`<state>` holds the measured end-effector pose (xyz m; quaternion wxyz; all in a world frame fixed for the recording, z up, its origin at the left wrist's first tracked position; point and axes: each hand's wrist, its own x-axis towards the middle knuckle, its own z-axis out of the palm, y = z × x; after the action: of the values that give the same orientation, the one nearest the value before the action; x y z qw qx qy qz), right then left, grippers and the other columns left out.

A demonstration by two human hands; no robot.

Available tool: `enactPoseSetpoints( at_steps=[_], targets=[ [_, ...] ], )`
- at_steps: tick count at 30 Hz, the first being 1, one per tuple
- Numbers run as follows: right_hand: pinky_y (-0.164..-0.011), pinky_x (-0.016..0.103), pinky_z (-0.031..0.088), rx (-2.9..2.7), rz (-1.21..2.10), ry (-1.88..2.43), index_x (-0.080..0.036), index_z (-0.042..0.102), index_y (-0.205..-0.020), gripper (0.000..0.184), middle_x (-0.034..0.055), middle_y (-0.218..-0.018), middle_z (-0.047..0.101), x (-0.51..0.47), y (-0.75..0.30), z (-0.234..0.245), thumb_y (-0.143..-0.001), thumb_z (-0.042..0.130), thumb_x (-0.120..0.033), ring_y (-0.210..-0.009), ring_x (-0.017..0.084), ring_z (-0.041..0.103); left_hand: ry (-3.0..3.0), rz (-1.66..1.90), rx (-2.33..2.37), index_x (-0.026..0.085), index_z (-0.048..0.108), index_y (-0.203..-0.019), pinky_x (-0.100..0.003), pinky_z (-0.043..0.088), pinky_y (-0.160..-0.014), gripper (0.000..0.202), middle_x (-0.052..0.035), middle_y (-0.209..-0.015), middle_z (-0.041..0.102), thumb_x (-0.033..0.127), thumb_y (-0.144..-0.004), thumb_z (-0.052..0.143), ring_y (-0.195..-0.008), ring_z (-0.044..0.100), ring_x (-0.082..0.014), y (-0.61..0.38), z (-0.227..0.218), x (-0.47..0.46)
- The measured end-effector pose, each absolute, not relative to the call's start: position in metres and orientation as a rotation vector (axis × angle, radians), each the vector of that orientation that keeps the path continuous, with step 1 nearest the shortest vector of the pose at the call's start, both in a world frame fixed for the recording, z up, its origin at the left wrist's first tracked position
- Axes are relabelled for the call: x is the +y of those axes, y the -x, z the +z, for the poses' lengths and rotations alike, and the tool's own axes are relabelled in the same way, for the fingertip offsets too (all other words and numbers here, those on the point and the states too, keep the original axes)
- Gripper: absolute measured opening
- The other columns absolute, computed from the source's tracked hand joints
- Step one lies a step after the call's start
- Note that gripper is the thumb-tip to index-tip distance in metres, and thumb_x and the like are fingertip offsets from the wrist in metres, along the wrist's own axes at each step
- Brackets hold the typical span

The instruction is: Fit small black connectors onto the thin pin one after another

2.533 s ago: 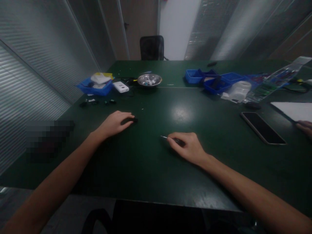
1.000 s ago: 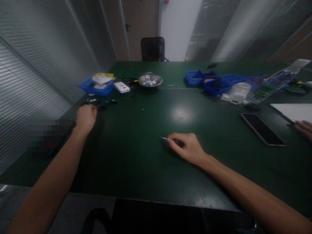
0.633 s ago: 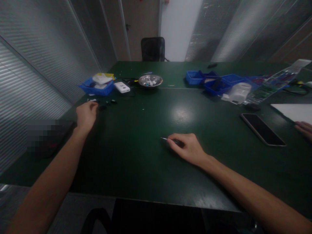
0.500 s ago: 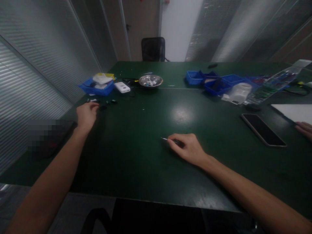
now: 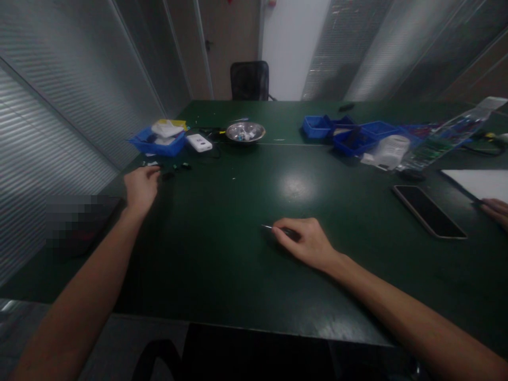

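My left hand [image 5: 142,189] reaches to the far left of the green table [image 5: 222,254], its thumb and fingers pinched together among small dark parts [image 5: 169,175]. Whatever lies between those fingertips is too small and dark to name. My right hand [image 5: 305,241] rests near the middle of the table, closed around a slim dark-handled tool [image 5: 291,232]. The tool's thin metal tip points left, and its exact kind is hidden by my fingers. Beyond the left hand lie a few more small pieces [image 5: 186,166].
Blue bins stand at the back left [image 5: 164,148] and back right [image 5: 316,127]. A metal dish [image 5: 246,132] holds small pieces beside a white device [image 5: 199,142]. To the right are a phone [image 5: 429,211], a tilted clear bottle [image 5: 444,137] and another person's hand [image 5: 496,210] by white paper [image 5: 482,182].
Both my hands have stayed almost still, the right one keeping the tool. By the other person's fingers at the right edge, a thin dark object now shows more plainly.
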<state>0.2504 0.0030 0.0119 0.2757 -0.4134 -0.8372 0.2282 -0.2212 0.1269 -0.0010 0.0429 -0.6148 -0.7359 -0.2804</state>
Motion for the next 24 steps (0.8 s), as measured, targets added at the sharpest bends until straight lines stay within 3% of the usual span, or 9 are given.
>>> enactPoseSetpoints(
  at_steps=[5,10,18,24],
  targets=[
    [-0.058,0.025,0.047,-2.262,0.640,1.106,-0.019,0.074,-0.101,0.029,0.0018,-0.084,0.075,0.003,-0.250,0.015,-0.100,0.051,-0.036,-0.062,0.011,0.065,1.897,-0.937,-2.315,0.008,0.068,-0.125,-0.034,0.046,-0.093,0.035,-0.0090,-0.109,0.071,0.023,-0.096,0.058,-0.096,0.062,-0.0204,0.221,-0.001,0.129],
    [-0.057,0.025,0.045,-2.254,0.624,1.113,-0.019,0.075,-0.099,0.029,0.0010,-0.081,0.074,0.002,-0.251,0.014,-0.099,0.052,-0.036,-0.060,0.011,0.064,1.924,-1.071,-2.403,0.006,0.067,-0.126,-0.027,0.049,-0.080,0.039,-0.0107,-0.110,0.071,0.028,-0.094,0.060,-0.086,0.063,-0.0163,0.218,-0.001,0.130],
    [-0.058,0.024,0.045,-2.267,0.614,1.091,-0.019,0.074,-0.100,0.029,0.0007,-0.083,0.075,0.003,-0.251,0.012,-0.100,0.052,-0.037,-0.061,0.011,0.064,1.797,-1.097,-2.268,0.017,0.077,-0.112,-0.030,0.046,-0.097,0.028,-0.0064,-0.114,0.072,0.031,-0.089,0.068,-0.101,0.064,-0.0198,0.214,-0.012,0.138],
    [-0.059,0.024,0.045,-2.275,0.637,1.102,-0.019,0.074,-0.102,0.029,0.0007,-0.084,0.075,0.004,-0.252,0.011,-0.100,0.051,-0.038,-0.062,0.011,0.064,1.707,-1.204,-2.495,0.019,0.077,-0.114,-0.028,0.049,-0.083,0.032,-0.0057,-0.105,0.074,0.033,-0.085,0.074,-0.088,0.065,-0.0185,0.219,-0.024,0.144]
  ],
)
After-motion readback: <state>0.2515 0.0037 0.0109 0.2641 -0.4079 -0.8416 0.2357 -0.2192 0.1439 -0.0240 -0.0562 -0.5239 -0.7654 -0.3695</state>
